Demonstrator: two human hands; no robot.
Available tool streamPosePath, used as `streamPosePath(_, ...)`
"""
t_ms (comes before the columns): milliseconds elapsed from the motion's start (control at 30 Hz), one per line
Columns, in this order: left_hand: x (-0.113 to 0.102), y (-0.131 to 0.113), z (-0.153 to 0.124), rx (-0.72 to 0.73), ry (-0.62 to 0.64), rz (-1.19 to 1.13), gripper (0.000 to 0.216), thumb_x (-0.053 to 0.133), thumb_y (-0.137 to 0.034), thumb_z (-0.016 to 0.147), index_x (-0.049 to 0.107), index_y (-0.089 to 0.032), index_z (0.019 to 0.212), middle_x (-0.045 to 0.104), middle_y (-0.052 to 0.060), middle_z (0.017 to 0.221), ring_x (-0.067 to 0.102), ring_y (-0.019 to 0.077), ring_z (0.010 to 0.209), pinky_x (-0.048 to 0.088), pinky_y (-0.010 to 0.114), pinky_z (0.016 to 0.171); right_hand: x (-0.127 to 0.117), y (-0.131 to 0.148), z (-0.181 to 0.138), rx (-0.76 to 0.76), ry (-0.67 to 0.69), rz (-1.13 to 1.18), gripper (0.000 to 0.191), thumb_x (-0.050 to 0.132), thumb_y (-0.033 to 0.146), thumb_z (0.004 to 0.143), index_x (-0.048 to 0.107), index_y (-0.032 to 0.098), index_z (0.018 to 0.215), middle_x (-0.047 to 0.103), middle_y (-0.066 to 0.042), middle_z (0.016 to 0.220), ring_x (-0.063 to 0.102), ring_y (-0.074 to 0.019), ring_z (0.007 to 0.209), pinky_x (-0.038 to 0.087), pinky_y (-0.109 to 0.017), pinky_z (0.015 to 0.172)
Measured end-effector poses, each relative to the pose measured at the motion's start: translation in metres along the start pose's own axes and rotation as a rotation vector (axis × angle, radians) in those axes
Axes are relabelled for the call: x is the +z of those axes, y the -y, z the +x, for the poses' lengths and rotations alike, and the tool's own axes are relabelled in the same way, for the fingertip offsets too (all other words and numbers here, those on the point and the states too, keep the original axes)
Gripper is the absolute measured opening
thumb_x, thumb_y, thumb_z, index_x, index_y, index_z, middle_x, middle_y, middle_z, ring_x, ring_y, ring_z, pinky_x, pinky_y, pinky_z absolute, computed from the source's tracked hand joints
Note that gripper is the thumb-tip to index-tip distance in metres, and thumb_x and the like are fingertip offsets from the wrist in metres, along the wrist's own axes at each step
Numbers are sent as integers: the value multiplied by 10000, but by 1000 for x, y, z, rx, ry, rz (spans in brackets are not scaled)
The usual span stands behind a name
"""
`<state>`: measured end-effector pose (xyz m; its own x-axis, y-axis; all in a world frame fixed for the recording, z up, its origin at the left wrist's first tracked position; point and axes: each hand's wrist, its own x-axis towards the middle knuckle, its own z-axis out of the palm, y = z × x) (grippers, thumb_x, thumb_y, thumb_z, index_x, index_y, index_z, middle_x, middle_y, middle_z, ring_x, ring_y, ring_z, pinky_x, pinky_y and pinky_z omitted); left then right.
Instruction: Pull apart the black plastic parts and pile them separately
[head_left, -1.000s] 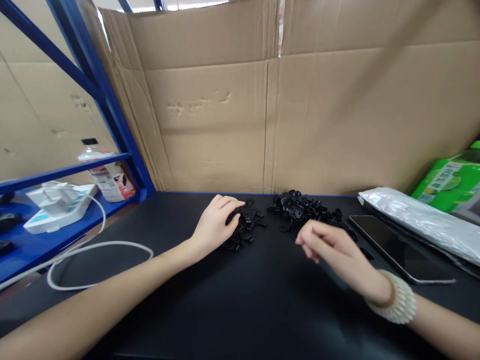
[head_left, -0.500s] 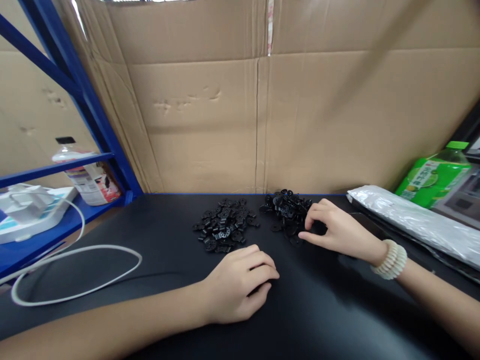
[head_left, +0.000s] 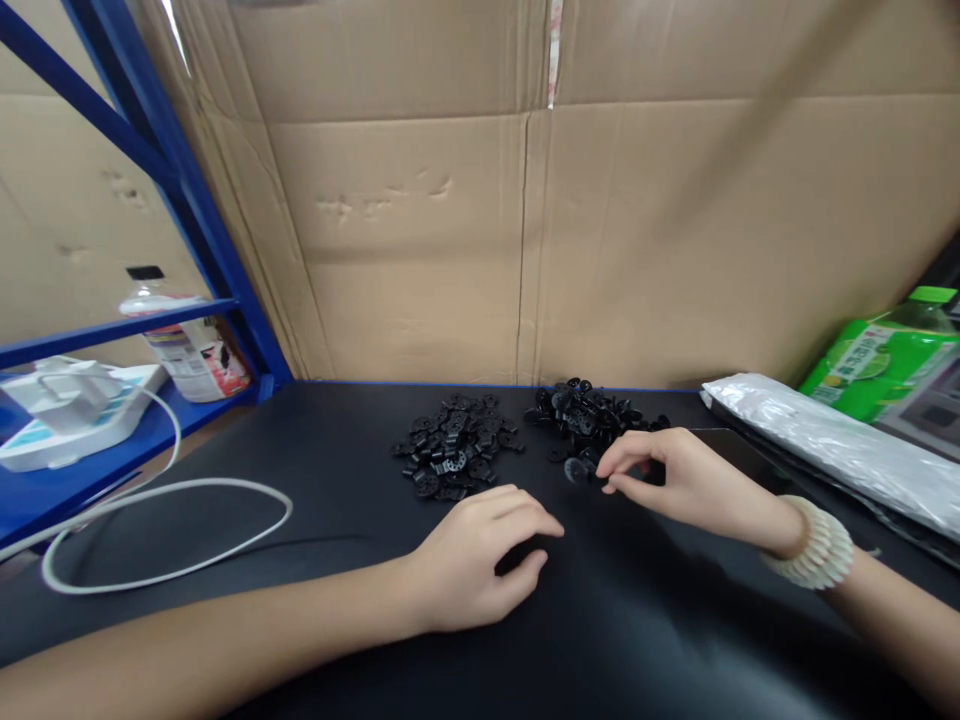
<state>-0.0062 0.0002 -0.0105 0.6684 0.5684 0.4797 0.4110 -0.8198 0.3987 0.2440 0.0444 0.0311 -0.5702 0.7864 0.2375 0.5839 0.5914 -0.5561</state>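
My right hand (head_left: pixel 675 475) pinches a small black round disc (head_left: pixel 577 470) between thumb and fingertips, just in front of the right-hand pile of black parts (head_left: pixel 589 410). That pile has glossy round pieces in it. My left hand (head_left: pixel 487 560) rests on the black table with thumb and fingers apart and nothing between them. Beyond it lies the other pile of black parts (head_left: pixel 454 445), small flat pieces with rows of holes. The two piles lie side by side with a narrow gap between them.
Cardboard (head_left: pixel 420 250) stands behind the black table (head_left: pixel 330 560). On the left, a white cable (head_left: pixel 169 487) loops over the tabletop from a power strip (head_left: pixel 82 415) on a blue shelf, where a bottle (head_left: pixel 187 350) also lies. A silvery package (head_left: pixel 825 440) and green bottle (head_left: pixel 877 360) are at right.
My right hand has closed its fingertips on a black disc and drawn it slightly toward me from the pile. My left thumb and fingers are further apart. The view has shifted a little.
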Motion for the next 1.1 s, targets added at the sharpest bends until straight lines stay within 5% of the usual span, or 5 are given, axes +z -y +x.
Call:
streamPosePath(200,4,-3,5,-453,-152,-381,359,609,-198,799,588,-126,1150,668,80,943,596,131,667,529,251,603,29,23,-6,-89,-41,201,65,626,170,838,666,205,802,697,11,793,657,-130,740,485,-234,717)
streamPosePath(367,4,2,5,-532,-249,-585,220,656,-185,775,685,-156,991,707,61,954,648,165,839,546,282,780,50,28,-11,-163,-57,197,113,594,120,868,616,198,790,648,22,755,605,-111,712,453,-218,685)
streamPosePath(500,4,7,4,-640,-331,-797,230,742,-188,715,645,-157,921,730,17,780,684,149,757,546,256,746,52,22,-11,-286,-110,122,63,573,157,902,592,196,946,615,-7,810,570,-127,754,445,-232,700)
streamPosePath(700,4,1,5,-633,-313,-863,143,763,-186,699,666,-132,788,721,13,695,677,129,660,542,226,672,47,22,-8,-330,-78,110,85,572,204,909,593,188,828,607,-20,764,534,-145,733,427,-260,677)
streamPosePath(1100,6,-6,5,-579,-276,-864,112,733,-173,717,739,-134,822,726,34,784,678,147,745,557,249,732,56,28,-8,15,-28,425,133,637,246,826,538,184,762,550,16,708,511,-116,626,425,-227,578)
